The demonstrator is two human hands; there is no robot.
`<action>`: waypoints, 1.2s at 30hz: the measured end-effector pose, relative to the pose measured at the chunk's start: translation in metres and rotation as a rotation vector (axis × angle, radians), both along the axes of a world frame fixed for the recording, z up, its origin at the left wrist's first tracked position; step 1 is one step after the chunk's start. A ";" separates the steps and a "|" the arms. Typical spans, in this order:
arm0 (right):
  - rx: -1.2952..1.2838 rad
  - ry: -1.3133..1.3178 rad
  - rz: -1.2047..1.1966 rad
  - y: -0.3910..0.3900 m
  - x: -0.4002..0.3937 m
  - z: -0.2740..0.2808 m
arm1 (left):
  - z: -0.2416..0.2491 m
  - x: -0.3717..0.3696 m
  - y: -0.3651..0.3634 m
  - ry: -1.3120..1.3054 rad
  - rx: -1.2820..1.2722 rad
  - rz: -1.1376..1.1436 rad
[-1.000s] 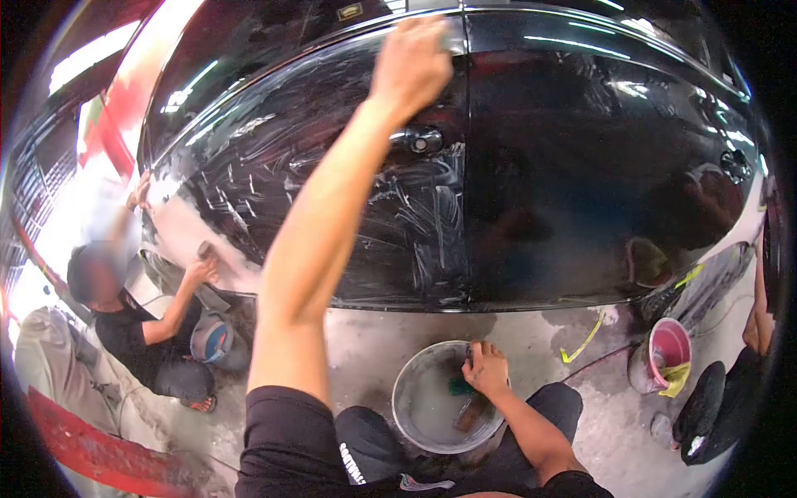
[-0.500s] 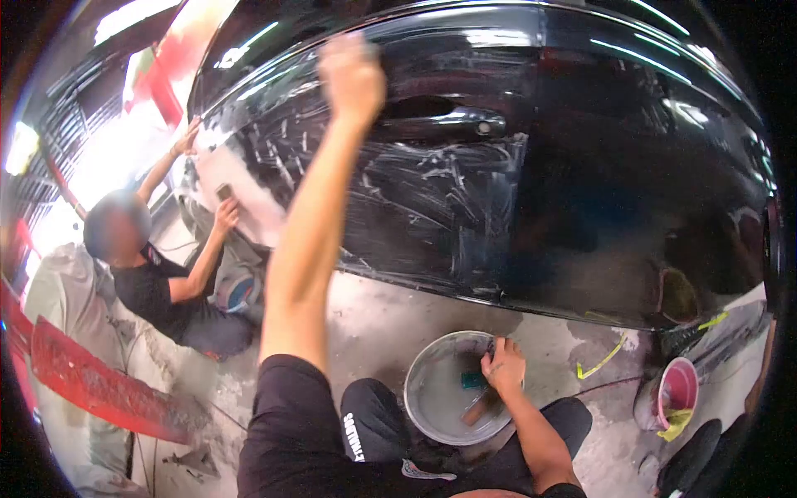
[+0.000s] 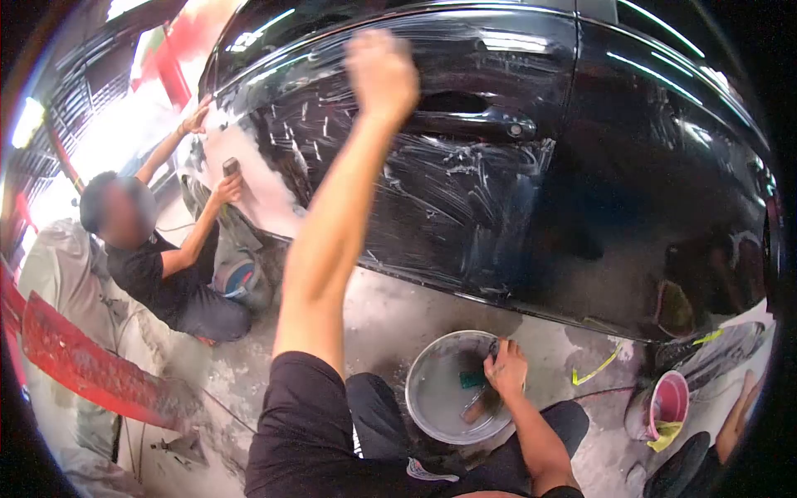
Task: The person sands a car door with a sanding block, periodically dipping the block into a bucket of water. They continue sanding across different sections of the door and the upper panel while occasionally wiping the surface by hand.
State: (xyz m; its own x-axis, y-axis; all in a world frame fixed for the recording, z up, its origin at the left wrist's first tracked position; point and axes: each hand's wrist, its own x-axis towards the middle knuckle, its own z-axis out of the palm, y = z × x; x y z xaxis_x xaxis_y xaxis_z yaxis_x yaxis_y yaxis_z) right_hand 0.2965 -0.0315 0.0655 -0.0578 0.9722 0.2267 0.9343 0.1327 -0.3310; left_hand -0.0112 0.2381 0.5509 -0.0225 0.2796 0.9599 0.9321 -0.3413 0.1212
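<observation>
My left hand (image 3: pixel 380 70) is raised at arm's length and pressed against a black car door (image 3: pixel 465 207) smeared with white streaks, just left of the door handle (image 3: pixel 473 120). Whatever lies under its palm is hidden. My right hand (image 3: pixel 506 369) is curled over the far rim of a grey basin (image 3: pixel 423 390) on the floor between my knees. The basin holds cloudy water, a green pad (image 3: pixel 473 379) and a brown block (image 3: pixel 480 405) beside my fingers.
A crouched co-worker in black (image 3: pixel 158 266) rubs a block (image 3: pixel 230 166) over a white patch on the car's front panel. A blue-lidded tub (image 3: pixel 238 278) stands by them. A pink bucket (image 3: pixel 668 398) with a yellow cloth sits right; a red panel (image 3: pixel 83 365) lies left.
My left hand has swept left along the top of the door, then slightly back right. The view has shifted, so the car sits further right. My right hand has stayed on the basin.
</observation>
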 end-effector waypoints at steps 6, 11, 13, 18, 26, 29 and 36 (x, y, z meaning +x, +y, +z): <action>-0.018 -0.019 0.012 -0.003 0.002 -0.003 | -0.020 0.020 -0.027 0.123 -0.001 -0.300; -0.058 0.005 -0.022 -0.001 0.007 0.003 | 0.027 -0.116 0.007 -0.332 -0.231 -0.076; -0.080 0.018 -0.013 -0.005 0.000 0.002 | 0.022 -0.113 0.048 0.003 -0.218 0.247; -0.020 -0.014 0.042 0.003 0.005 -0.008 | -0.013 -0.043 0.029 0.085 0.214 0.131; -0.059 0.001 0.006 -0.001 -0.003 0.002 | 0.020 -0.125 0.060 0.070 -0.084 0.464; -0.027 -0.014 0.029 0.002 0.001 -0.002 | -0.008 -0.041 0.037 0.167 0.409 0.197; -0.025 -0.041 0.020 0.003 -0.002 0.001 | 0.042 -0.140 0.029 -0.179 -0.131 0.201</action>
State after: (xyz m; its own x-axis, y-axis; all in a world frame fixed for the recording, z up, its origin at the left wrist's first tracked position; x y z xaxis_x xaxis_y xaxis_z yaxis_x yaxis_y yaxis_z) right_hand 0.2948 -0.0289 0.0668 -0.0856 0.9761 0.1999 0.9443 0.1435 -0.2963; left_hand -0.1512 0.2669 0.5933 -0.2552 0.3736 0.8918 0.9394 -0.1227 0.3202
